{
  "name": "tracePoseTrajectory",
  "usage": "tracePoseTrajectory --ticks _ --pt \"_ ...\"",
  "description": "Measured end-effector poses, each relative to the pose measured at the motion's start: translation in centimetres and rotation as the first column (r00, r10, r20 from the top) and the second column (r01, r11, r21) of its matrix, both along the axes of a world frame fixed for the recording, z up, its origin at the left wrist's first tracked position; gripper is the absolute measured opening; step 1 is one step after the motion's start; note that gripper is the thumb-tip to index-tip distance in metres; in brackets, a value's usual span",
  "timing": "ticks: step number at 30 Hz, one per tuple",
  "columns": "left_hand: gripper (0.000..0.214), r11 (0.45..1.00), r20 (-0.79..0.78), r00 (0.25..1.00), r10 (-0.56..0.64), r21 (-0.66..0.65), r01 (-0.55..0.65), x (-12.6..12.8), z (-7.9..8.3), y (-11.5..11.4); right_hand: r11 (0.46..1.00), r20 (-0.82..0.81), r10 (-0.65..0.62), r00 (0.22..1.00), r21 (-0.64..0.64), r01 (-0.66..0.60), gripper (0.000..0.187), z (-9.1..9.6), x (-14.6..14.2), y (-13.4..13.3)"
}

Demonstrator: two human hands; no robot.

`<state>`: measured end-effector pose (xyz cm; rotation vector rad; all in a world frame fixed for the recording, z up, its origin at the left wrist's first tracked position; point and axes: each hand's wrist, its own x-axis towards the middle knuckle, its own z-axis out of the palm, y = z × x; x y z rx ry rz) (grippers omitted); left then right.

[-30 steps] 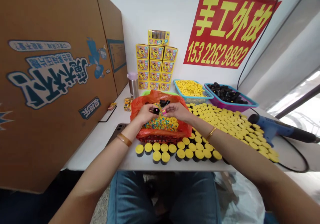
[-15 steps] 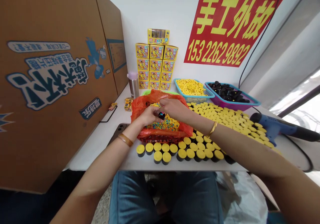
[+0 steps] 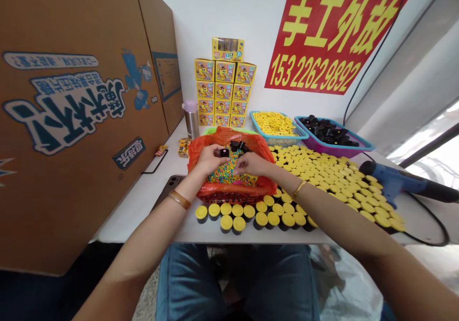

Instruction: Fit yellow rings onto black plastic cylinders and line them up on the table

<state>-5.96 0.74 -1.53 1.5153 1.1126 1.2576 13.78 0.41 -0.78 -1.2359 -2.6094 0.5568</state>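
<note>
My left hand (image 3: 210,158) is closed around a small black cup (image 3: 224,152), held over an orange bag (image 3: 201,149) lining a basket of small multicoloured candies (image 3: 224,173). My right hand (image 3: 251,164) hovers just right of the cup with fingertips pinched together low over the candies; what they pinch is too small to name. A few more black cups (image 3: 238,146) lie at the back of the bag. Rows of yellow-lidded black cups (image 3: 229,215) stand along the table's near edge in front of the basket.
Many yellow-lidded cups (image 3: 333,177) cover the table at right. Behind them sit a blue basket of yellow lids (image 3: 275,125) and a purple basket of black cups (image 3: 332,133). A blue glue gun (image 3: 394,182), a phone (image 3: 168,187), a steel bottle (image 3: 191,119), stacked yellow boxes (image 3: 224,89) and a big carton (image 3: 71,110) surround them.
My left hand has lifted the black cup up and back from the candies. My right hand has drawn back from reaching across the bag and now pinches just right of the cup.
</note>
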Motion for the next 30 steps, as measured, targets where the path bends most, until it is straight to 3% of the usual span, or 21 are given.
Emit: tracePoseTrajectory --ticks 3,6,11,15,19,25,30 --pt "0.035 1.000 -0.015 1.000 0.000 0.013 0.000 0.0 -0.2 0.1 0.968 0.138 -0.166 0.976 0.214 0.134 0.015 0.5 0.2 2.3" --pt "0.034 1.000 -0.030 1.000 -0.009 0.008 0.010 0.0 -0.4 0.3 0.948 0.293 -0.174 0.940 0.308 0.080 0.022 0.6 0.3 3.6" --pt "0.035 0.999 -0.033 0.999 -0.039 0.000 0.039 0.0 -0.7 0.6 0.968 0.269 -0.131 0.954 0.240 0.065 0.008 0.1 0.5 3.9" --pt "0.040 0.999 -0.042 0.998 -0.049 0.000 0.049 0.0 -0.6 0.5 0.982 0.207 -0.161 0.965 0.132 0.136 0.013 0.2 1.0 3.4" --pt "0.042 0.997 -0.063 0.995 -0.071 0.013 0.072 0.1 -0.6 0.5 0.973 0.076 -0.196 0.978 0.139 0.184 0.010 0.5 1.5 2.9" --pt "0.043 0.996 -0.075 0.993 -0.092 0.014 0.094 0.1 -0.7 0.4 0.981 0.241 -0.177 0.954 0.124 0.151 0.031 0.1 1.2 2.5" --pt "0.040 0.992 -0.065 0.991 -0.117 0.035 0.120 0.2 -0.2 -0.1 0.976 -0.137 -0.202 0.970 0.050 0.210 0.018 0.9 1.3 2.7"
